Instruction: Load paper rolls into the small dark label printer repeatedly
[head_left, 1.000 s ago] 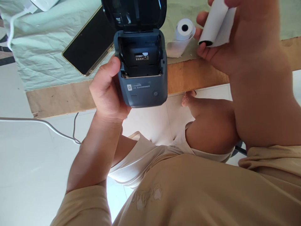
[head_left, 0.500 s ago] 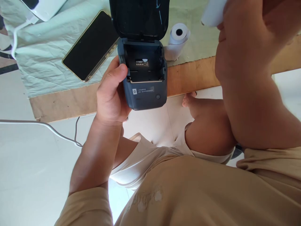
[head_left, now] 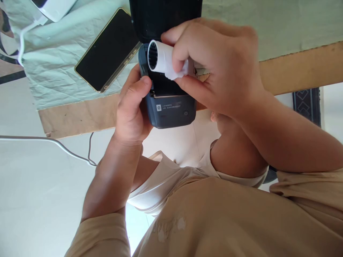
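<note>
Far L, a white cable runs over the pale tiled floor & a white device sits at the desk's top-L corner w/ a cord trailing off it. Next, a black phone lies screen-up on the wrinkled pale-green cloth covering most of the desk; the bare wood strip along the near edge shows below it. Left hand is closed round the L side of a small dark label printer, thumb pressed at the rim of the bay, holding it just off the desk's near edge, above the lap. Lid is swung up & open, bay exposed. Right hand is curled, pinching a white paper roll btwn thumb & fingers, roll held right at the mouth of the bay, hollow core facing L, a loose end of paper hanging under the fingers. Judging by this: lid-open part looks done, roll is at the opening but not seated yet; dropping it in, feeding the end out & shutting the lid seem left. Whether the roll touches the bay walls, can't tell. Far R, more bare wood edge, then a dark patterned mat on the floor. Bright daylight, person seated, beige shirt & light shorts.
</note>
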`<state>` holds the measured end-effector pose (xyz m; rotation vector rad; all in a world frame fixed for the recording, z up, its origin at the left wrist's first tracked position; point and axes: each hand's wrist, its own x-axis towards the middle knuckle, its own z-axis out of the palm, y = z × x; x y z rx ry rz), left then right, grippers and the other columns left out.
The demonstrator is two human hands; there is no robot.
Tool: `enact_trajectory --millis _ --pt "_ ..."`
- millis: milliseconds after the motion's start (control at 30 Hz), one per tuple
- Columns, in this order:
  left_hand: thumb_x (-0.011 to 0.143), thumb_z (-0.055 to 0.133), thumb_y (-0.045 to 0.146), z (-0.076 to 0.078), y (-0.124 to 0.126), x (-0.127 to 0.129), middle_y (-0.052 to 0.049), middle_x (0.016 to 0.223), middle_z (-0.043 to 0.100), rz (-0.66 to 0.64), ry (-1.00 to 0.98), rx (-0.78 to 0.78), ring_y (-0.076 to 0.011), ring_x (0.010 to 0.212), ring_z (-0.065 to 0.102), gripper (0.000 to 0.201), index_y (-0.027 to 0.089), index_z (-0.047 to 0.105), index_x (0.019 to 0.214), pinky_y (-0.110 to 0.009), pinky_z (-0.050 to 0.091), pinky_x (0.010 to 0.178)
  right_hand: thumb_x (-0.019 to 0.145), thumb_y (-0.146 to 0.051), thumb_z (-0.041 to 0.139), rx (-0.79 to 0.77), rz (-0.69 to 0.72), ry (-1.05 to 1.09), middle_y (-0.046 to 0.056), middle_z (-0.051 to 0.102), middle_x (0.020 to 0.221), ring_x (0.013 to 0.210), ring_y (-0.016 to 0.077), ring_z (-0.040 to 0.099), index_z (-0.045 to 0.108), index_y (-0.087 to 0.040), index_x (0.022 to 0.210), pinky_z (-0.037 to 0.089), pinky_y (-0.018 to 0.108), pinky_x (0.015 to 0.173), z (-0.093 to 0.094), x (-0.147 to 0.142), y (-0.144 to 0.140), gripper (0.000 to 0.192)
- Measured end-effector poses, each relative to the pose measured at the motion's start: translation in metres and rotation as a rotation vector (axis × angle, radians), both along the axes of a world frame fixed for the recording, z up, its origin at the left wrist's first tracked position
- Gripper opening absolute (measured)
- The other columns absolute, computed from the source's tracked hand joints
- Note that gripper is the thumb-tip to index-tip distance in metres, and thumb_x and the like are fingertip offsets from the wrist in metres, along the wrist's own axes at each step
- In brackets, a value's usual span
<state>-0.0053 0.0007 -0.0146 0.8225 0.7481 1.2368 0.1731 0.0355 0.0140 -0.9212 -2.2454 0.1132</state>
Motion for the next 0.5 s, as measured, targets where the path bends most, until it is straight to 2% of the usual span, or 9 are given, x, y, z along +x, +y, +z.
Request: enact_trajectory --millis 133,267,333,400,500 --pt "0.094 0.058 0.034 0.000 -0.002 0.001 -0.008 0.108 0.069 0.005 -0.028 0.031 -0.0311 0.114 0.064 0.016 0.021 0.063 0.100 -0.046 0.049 0.100 0.082 -0.015 0.054 0.038 -0.028 0.036 -0.003 0.070 0.099 0.095 0.0151 0.069 0.060 -0.021 0.087 0.047 0.027 0.073 0.001 0.002 -0.007 0.010" --pt "0.092 0.061 0.044 -0.003 -0.002 -0.001 -0.006 0.096 0.069 0.012 0.009 0.026 -0.0324 0.107 0.066 0.024 0.024 0.065 0.105 -0.041 0.052 0.079 0.074 -0.012 0.055 -0.028 -0.082 -0.015 -0.003 0.074 0.100 0.098 0.0211 0.073 0.060 -0.024 0.095 0.052 0.034 0.077 -0.001 0.004 -0.009 0.024" --pt "0.087 0.063 0.050 -0.007 -0.001 -0.002 -0.005 0.089 0.067 0.007 0.050 0.033 -0.0335 0.101 0.066 0.029 0.027 0.067 0.105 -0.039 0.050 0.071 0.077 -0.011 0.055 -0.032 -0.038 -0.025 -0.003 0.074 0.112 0.105 0.0218 0.072 0.062 -0.025 0.092 0.054 0.036 0.083 -0.004 0.005 -0.007 0.022" --pt "0.084 0.063 0.050 -0.010 0.001 -0.003 -0.005 0.092 0.069 0.015 0.086 0.031 -0.0336 0.101 0.066 0.028 0.030 0.068 0.102 -0.039 0.050 0.068 0.084 -0.015 0.055 0.032 0.014 0.023 -0.004 0.073 0.116 0.108 0.0210 0.071 0.064 -0.024 0.087 0.054 0.036 0.087 -0.006 0.006 -0.006 0.013" --pt "0.083 0.063 0.053 -0.012 0.004 -0.005 -0.005 0.093 0.069 0.026 0.129 0.035 -0.0329 0.099 0.064 0.029 0.030 0.069 0.100 -0.037 0.048 0.065 0.091 -0.024 0.054 0.157 -0.007 0.106 -0.002 0.072 0.099 0.093 0.0166 0.067 0.066 -0.023 0.083 0.052 0.035 0.085 -0.006 0.005 -0.009 0.014"
